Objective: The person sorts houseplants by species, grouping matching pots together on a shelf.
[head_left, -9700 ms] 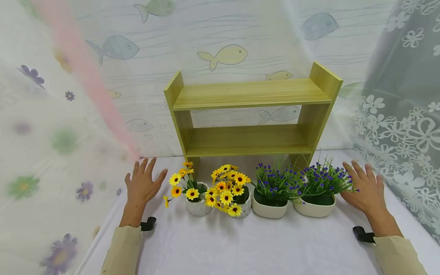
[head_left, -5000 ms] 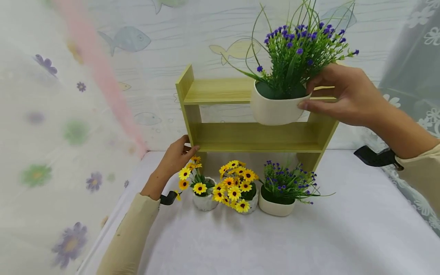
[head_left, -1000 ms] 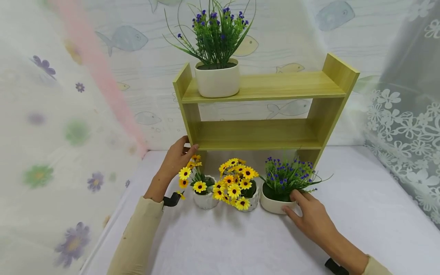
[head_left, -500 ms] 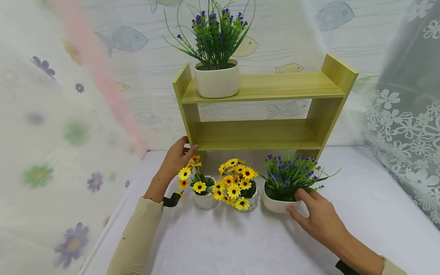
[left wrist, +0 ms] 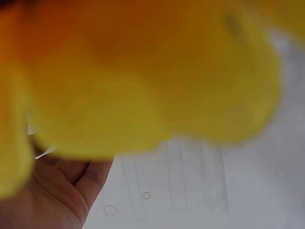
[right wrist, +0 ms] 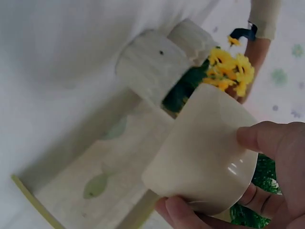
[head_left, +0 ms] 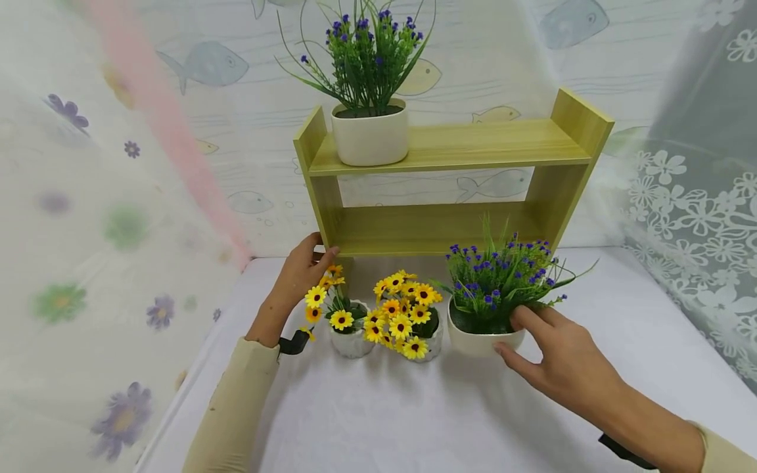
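Note:
My right hand (head_left: 570, 361) pinches the rim of a cream oval flowerpot (head_left: 485, 343) with purple flowers and grassy leaves. In the right wrist view the thumb and fingers (right wrist: 178, 212) lie on the pot's glossy wall (right wrist: 205, 152). It appears lifted slightly off the table. My left hand (head_left: 298, 272) holds the lower left side panel of a wooden shelf (head_left: 503, 141), thumb in front, other fingers partly hidden behind. A second cream flowerpot (head_left: 371, 139) with purple flowers stands at the left of the top board. Blurred yellow petals (left wrist: 143, 86) cover most of the left wrist view.
Two whitish pots of yellow flowers, a left one (head_left: 351, 343) and a right one (head_left: 430, 341), stand on the white tablecloth (head_left: 378, 414) before the shelf. The left one's blooms hang close to my left wrist. Patterned curtains (head_left: 118, 230) surround the table.
My right hand has raised the cream flowerpot slightly and brought it right and nearer. Earlier, the other cream pot went from the table to the top board. Lately my left hand stays on the shelf.

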The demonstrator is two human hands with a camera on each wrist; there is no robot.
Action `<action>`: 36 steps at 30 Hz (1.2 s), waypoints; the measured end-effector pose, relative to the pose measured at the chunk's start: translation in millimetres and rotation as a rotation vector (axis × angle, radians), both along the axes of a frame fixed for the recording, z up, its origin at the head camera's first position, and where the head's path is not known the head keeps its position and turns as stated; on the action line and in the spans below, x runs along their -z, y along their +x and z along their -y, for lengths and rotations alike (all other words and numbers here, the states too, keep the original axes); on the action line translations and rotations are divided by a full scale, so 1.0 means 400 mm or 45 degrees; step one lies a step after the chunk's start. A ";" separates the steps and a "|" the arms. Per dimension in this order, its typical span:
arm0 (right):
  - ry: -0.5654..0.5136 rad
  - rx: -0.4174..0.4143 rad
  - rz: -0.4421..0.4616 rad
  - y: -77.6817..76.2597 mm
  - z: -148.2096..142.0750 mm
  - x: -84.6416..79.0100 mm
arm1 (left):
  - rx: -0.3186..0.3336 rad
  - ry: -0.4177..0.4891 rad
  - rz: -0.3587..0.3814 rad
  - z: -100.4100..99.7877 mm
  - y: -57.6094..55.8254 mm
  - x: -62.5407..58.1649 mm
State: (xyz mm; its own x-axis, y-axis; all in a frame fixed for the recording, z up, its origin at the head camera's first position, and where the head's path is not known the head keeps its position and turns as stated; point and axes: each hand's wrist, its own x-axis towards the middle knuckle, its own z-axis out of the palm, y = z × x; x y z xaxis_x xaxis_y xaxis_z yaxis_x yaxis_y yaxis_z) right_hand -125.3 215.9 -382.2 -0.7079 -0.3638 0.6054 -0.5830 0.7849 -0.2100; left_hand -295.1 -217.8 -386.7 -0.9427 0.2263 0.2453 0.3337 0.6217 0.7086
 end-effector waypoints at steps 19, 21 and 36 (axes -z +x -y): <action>0.045 0.107 -0.012 -0.031 -0.056 -0.321 | -0.001 0.007 0.009 -0.004 0.003 -0.004; 0.026 0.141 0.032 -0.043 -0.064 -0.356 | -0.005 0.006 0.009 -0.002 0.002 -0.002; -0.102 0.241 0.075 -0.197 -0.104 -0.488 | -0.005 0.004 0.005 -0.001 0.000 0.000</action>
